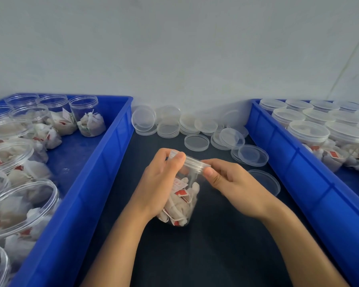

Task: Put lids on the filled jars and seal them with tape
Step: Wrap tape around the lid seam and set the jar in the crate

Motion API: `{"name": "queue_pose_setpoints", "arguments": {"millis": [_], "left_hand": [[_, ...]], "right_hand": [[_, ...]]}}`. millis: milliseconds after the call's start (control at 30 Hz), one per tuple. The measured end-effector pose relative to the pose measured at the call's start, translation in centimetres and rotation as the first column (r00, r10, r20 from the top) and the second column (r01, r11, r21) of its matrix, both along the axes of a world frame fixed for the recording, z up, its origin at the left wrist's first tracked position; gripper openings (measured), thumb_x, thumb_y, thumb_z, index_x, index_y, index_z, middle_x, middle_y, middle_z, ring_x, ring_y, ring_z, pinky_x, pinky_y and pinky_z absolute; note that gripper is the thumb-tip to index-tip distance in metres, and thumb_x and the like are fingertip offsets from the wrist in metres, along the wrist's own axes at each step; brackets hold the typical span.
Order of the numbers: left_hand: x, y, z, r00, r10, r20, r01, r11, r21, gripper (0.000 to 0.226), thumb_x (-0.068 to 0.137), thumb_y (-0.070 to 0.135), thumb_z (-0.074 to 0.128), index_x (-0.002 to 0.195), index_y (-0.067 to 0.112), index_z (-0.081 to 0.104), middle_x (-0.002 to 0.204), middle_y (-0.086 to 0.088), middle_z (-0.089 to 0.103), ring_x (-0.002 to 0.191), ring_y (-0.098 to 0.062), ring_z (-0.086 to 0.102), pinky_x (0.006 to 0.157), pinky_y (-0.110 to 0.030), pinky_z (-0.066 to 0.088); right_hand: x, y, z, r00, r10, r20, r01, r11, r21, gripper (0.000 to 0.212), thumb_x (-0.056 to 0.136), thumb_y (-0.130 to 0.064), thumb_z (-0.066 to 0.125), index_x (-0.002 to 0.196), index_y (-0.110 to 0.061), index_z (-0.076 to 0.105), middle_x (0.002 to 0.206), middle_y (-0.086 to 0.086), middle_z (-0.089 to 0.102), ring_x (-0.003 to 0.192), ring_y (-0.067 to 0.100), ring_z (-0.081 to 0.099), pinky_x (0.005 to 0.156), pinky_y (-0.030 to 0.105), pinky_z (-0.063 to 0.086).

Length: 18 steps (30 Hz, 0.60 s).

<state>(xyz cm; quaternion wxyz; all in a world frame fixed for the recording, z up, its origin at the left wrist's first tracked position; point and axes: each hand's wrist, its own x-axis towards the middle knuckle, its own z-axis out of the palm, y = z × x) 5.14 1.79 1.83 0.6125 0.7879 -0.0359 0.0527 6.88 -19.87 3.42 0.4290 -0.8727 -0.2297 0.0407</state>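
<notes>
- The jar (180,201) sat dead center on the dark table (216,245), clear plastic, stuffed with white pouches and little red tags
- Left hand (160,179) was wrapped around the jar's 9 o'clock side, fingers curled up over the lid (195,163), so clamped on the jar
- Right hand (234,183) came in from 3 o'clock, thumb and fingertips pinching the lid's edge
- Lid looked tilted, riding on the jar's mouth; couldn't tell if it was fully seated
- No tape that I could spot
- Left bin (87,183) at 9 o'clock, blue, held open jars (25,206) with the same pouches inside, no tops on them
- Right bin (298,162) at 3 o'clock, also blue, held capped jars (308,132) packed close together
- Loose lids (196,142) were scattered at 12 o'clock along the white wall (174,48), some stacked, one just beside the right wrist
</notes>
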Motion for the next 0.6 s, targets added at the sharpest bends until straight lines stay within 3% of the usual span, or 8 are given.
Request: {"name": "queue_pose_setpoints", "arguments": {"millis": [67,133,333,433,500,600], "left_hand": [[-0.1,-0.1,0.1,1.000,0.004,-0.008,-0.004,1.000,-0.001,0.055,0.082,0.084,0.042,0.117,0.046,0.057,0.110,0.030,0.067,0.105,0.010,0.065,0.088,-0.027,0.048],[-0.2,-0.3,0.3,0.999,0.036,-0.003,-0.036,0.999,0.023,0.058,0.079,0.087,0.041,0.121,0.048,0.051,0.109,0.034,0.065,0.103,0.013,0.063,0.086,-0.026,0.047],[-0.6,-0.5,0.8,0.952,0.243,0.184,-0.263,0.961,0.091,0.049,0.082,0.082,0.051,0.109,0.043,0.059,0.109,0.032,0.066,0.097,0.008,0.067,0.076,-0.023,0.052],[-0.8,-1.4,0.5,0.973,0.189,0.133,-0.207,0.968,0.139,0.065,0.076,0.087,0.056,0.125,0.044,0.049,0.111,0.026,0.069,0.103,0.004,0.068,0.087,-0.034,0.059],[-0.8,-1.8,0.2,0.976,0.181,0.124,-0.205,0.955,0.213,0.081,0.071,0.093,0.058,0.135,0.047,0.040,0.116,0.026,0.067,0.111,0.001,0.066,0.095,-0.039,0.058],[-0.6,-1.8,0.0,0.975,0.178,0.132,-0.203,0.957,0.208,0.083,0.071,0.095,0.057,0.136,0.047,0.038,0.118,0.024,0.066,0.111,-0.003,0.067,0.097,-0.043,0.058]], "right_hand": [[0.0,0.0,-0.2,1.000,0.005,-0.001,-0.005,0.999,0.040,0.033,0.109,-0.047,0.047,0.131,-0.036,0.068,0.079,-0.033,0.064,0.076,-0.009,0.059,0.070,0.010,0.042],[0.1,0.1,-0.2,1.000,-0.006,-0.023,0.008,0.998,0.069,0.030,0.111,-0.041,0.047,0.131,-0.034,0.069,0.073,-0.035,0.062,0.072,-0.012,0.059,0.067,0.005,0.041],[-0.1,0.8,-0.2,0.995,-0.088,-0.047,0.092,0.993,0.074,0.034,0.110,-0.052,0.045,0.127,-0.038,0.071,0.069,-0.034,0.060,0.068,-0.011,0.057,0.067,0.019,0.036],[-0.1,1.1,-0.2,0.992,-0.128,-0.005,0.128,0.989,0.072,0.036,0.107,-0.060,0.046,0.126,-0.041,0.071,0.098,-0.029,0.073,0.095,-0.004,0.067,0.084,0.036,0.053],[-0.1,1.1,-0.3,0.993,-0.121,0.010,0.120,0.990,0.072,0.039,0.104,-0.064,0.046,0.124,-0.042,0.070,0.113,-0.019,0.075,0.110,0.007,0.068,0.097,0.048,0.055],[0.0,1.1,-0.3,0.996,-0.087,0.016,0.085,0.993,0.077,0.042,0.103,-0.067,0.044,0.123,-0.040,0.070,0.110,-0.021,0.075,0.106,0.006,0.069,0.093,0.046,0.056]]}}
